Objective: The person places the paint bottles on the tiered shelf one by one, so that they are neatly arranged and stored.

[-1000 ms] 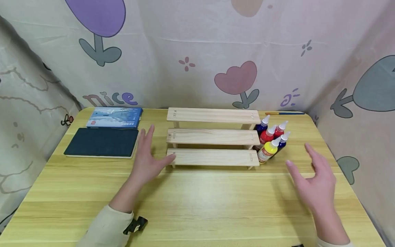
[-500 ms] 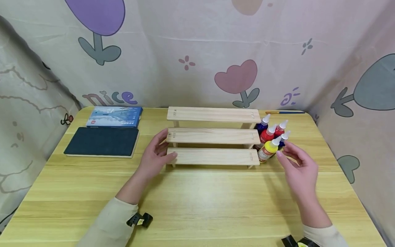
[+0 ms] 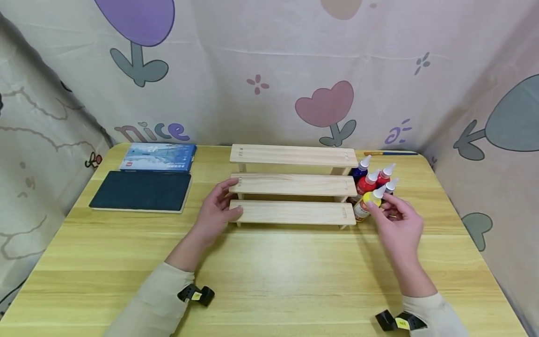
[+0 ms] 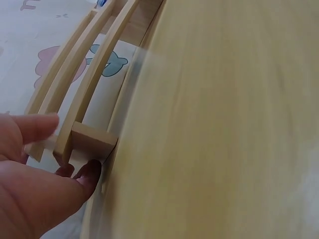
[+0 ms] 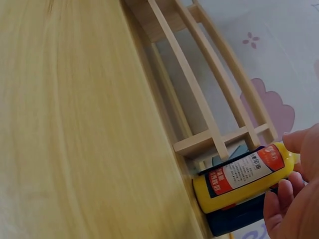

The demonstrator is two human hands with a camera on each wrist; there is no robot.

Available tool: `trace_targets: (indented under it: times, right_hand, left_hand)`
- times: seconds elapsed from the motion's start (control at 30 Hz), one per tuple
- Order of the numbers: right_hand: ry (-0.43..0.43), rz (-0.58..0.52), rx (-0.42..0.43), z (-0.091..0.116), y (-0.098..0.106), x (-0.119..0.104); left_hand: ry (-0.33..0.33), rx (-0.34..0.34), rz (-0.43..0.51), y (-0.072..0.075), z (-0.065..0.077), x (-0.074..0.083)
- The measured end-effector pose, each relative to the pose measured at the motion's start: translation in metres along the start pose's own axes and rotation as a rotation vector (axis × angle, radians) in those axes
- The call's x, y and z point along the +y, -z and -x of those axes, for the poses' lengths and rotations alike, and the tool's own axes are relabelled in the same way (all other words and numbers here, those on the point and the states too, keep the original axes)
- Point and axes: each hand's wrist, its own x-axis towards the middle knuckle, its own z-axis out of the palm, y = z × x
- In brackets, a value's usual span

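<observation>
A three-tier wooden display stand [image 3: 292,185] sits at the back middle of the table. My left hand [image 3: 214,210] holds its left end, fingers at the middle tier and thumb on the lowest one. In the left wrist view the fingers [image 4: 87,177] curl around the stand's end. At the stand's right end, my right hand [image 3: 397,227] pinches a yellow squeeze bottle [image 3: 363,208] near its white nozzle cap. The right wrist view shows this yellow bottle's [image 5: 244,174] printed label, with a dark blue bottle [image 5: 237,216] beside it, partly behind the fingers.
Two red bottles [image 3: 365,185] and a blue bottle [image 3: 359,172] stand close behind the yellow one. On the left lie a dark notebook [image 3: 141,191] and a blue box [image 3: 159,157]. A paintbrush [image 3: 391,153] lies along the back edge, before a patterned curtain [image 3: 252,56].
My left hand has closed in on the stand's left end. The right hand has moved left from beside the bottles and taken hold of the yellow one.
</observation>
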Motion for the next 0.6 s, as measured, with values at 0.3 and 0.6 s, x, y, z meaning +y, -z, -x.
trace_targets:
  times: [0.3, 0.6]
  right_hand:
    - [0.028, 0.000, 0.013, -0.0027, -0.0046, 0.0029]
    - [0.004, -0.021, 0.033, -0.0023, -0.0047, 0.0034]
  left_hand:
    - [-0.033, 0.011, 0.028, -0.0063, -0.0016, -0.0035]
    - [-0.020, 0.027, 0.030, -0.0078, -0.0010, -0.0027]
